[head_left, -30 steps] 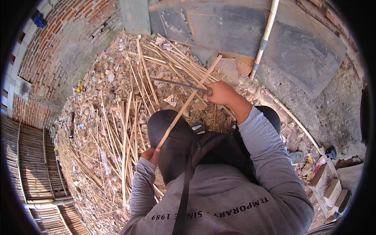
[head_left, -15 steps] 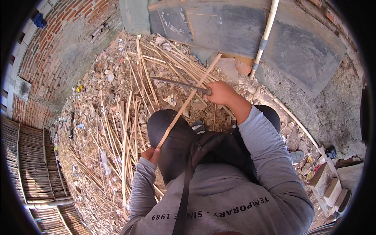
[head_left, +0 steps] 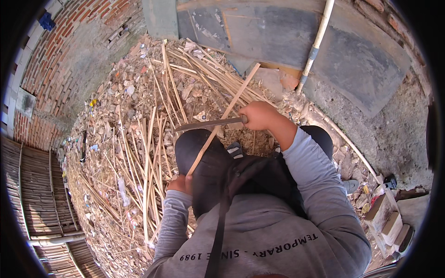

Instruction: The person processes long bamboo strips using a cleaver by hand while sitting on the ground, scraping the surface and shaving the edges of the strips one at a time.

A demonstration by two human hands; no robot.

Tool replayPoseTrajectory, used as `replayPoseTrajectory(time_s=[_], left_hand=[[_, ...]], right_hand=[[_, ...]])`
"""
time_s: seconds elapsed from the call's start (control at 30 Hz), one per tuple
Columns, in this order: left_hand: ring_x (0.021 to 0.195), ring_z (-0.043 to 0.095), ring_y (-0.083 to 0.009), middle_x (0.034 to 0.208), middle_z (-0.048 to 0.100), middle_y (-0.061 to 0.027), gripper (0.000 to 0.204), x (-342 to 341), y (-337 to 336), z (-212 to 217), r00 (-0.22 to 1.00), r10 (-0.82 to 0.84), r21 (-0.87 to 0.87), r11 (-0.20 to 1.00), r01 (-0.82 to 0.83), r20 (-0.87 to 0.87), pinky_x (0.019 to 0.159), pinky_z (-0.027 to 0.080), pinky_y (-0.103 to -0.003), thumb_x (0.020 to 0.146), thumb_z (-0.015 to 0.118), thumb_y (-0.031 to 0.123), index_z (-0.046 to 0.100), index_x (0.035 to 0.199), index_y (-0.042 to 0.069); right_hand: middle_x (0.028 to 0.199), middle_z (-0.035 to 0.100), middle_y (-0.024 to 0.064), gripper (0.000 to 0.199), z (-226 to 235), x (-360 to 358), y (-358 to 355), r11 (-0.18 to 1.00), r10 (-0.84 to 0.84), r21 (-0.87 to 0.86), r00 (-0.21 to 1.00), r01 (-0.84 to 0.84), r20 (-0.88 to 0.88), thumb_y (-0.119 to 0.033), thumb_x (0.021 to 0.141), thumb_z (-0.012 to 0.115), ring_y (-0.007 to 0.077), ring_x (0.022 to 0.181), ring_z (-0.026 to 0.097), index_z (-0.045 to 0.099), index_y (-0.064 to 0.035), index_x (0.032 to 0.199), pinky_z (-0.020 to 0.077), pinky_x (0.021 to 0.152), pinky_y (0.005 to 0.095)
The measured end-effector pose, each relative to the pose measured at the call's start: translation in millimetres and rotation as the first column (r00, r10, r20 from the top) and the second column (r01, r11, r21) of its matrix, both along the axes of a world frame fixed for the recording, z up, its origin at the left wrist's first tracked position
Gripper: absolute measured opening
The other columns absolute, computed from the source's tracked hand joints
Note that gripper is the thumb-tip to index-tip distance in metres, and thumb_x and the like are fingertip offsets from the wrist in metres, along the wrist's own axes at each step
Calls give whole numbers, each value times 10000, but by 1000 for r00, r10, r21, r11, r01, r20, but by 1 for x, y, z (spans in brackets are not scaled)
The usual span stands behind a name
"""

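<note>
My left hand (head_left: 181, 184) is closed round the near end of a long flat bamboo strip (head_left: 203, 155), beside my left knee. The strip slants up and away to the right, passing over my knee. In my right hand (head_left: 259, 116) is the handle of a long-bladed knife (head_left: 204, 124), a machete by its look. Its dark blade points left and crosses the strip about midway, seeming to touch it; whether the edge bites into it I cannot tell. The fingers of my right hand are wrapped round the handle.
Loose bamboo strips (head_left: 149, 162) lie on the rubble-strewn ground (head_left: 104, 139) to the left, and a further pile (head_left: 208, 69) lies ahead. A pale pipe (head_left: 314, 51) leans by grey panels (head_left: 278, 37). Brick walls, a bamboo screen (head_left: 39, 185) and wooden blocks (head_left: 393, 227) stand around.
The knife has moved down along the bamboo strip toward me, its tip swinging nearer my left knee. My right hand has shifted slightly left and nearer. The left hand barely moved.
</note>
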State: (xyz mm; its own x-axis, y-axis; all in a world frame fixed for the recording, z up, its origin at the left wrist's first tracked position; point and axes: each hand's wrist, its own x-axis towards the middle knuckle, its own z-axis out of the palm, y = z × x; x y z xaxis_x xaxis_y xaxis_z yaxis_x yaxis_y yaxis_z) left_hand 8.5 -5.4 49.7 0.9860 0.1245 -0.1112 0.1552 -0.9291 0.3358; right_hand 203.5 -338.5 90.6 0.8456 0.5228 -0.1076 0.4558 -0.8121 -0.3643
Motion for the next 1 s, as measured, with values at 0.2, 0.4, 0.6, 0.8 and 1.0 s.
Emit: replayPoseTrajectory(time_s=[0.2,0.4,0.6,0.8,1.0], left_hand=[[659,590,-483,663,586,-263,452,-5,-7,14,999,-5,59,998,3,32,605,458,-550,956,451,433,541,775,29],[567,571,-443,593,565,-217,409,-24,21,30,977,103,64,991,-116,184,529,444,-508,957,495,383,551,741,40],[558,545,-390,636,558,-213,340,-60,106,-27,895,413,-32,910,-414,167,548,434,-469,950,540,340,583,886,9],[619,596,-393,667,615,-199,374,-127,166,-91,851,500,-53,866,-498,160,598,464,-456,933,549,401,628,851,45],[730,646,-392,772,651,-221,341,-161,216,-64,745,644,35,752,-658,173,677,499,-477,923,565,372,639,924,39]], right_hand=[[878,680,139,283,-4,11,-13,933,-352,86,936,350,7,-303,747,703,349,896,648,681,-115,958,517,777,459],[836,669,201,343,-13,21,-39,869,-466,250,877,428,118,-345,768,714,377,843,649,680,-78,980,511,736,452],[911,686,177,345,-11,27,-39,823,-525,285,850,492,49,-362,774,699,368,886,650,682,-95,992,518,779,442],[887,680,197,381,-5,22,-41,824,-516,297,855,482,44,-366,774,710,365,871,656,683,-90,1035,518,768,429],[876,677,199,386,3,21,-31,835,-515,256,856,487,54,-366,774,718,366,869,656,679,-74,1024,512,771,421]])
